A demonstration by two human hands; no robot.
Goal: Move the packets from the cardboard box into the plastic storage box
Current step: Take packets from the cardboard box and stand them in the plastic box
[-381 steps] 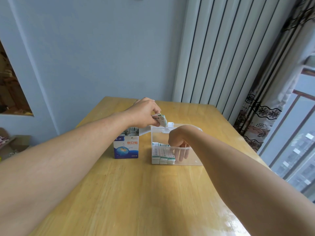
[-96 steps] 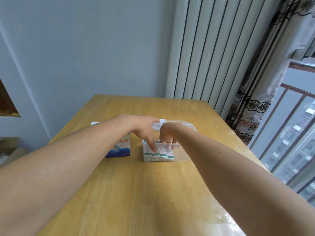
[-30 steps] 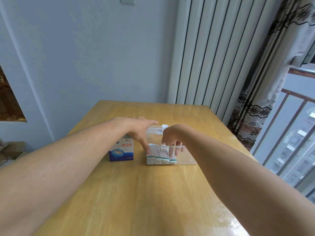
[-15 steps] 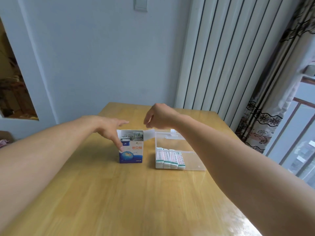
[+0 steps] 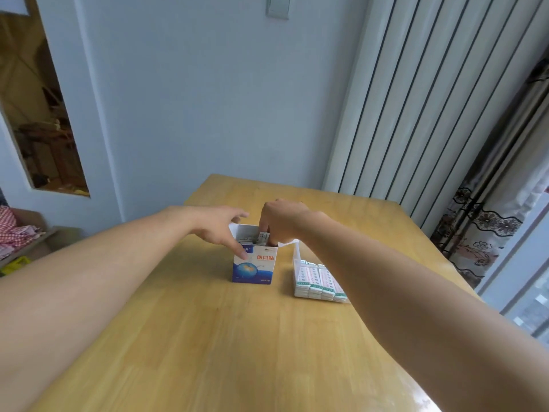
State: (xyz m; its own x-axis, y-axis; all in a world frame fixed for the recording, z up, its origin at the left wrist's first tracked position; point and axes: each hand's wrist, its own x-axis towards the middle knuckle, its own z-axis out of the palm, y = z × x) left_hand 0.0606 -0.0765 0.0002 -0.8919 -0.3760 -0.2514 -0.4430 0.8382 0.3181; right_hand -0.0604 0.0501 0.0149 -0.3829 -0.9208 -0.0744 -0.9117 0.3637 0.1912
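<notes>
A small blue-and-white cardboard box (image 5: 254, 267) stands open on the wooden table (image 5: 208, 337). My left hand (image 5: 218, 230) holds it at its left top edge, thumb on the front face and fingers over the rim. My right hand (image 5: 282, 223) reaches down into the box, its fingertips on a white packet (image 5: 262, 235) that sticks up inside. Right of the box stands the clear plastic storage box (image 5: 296, 254), mostly hidden behind my right forearm, with a row of white and green packets (image 5: 316, 281) along its near side.
The table's far edge meets a pale blue wall. White vertical panels and a patterned curtain (image 5: 487, 227) stand at the right. A cardboard carton with checked cloth (image 5: 17, 233) sits on the floor at the left.
My right hand has dropped from above the boxes into the cardboard box onto a packet. My left hand has closed round the box's left top edge. The camera has moved closer.
</notes>
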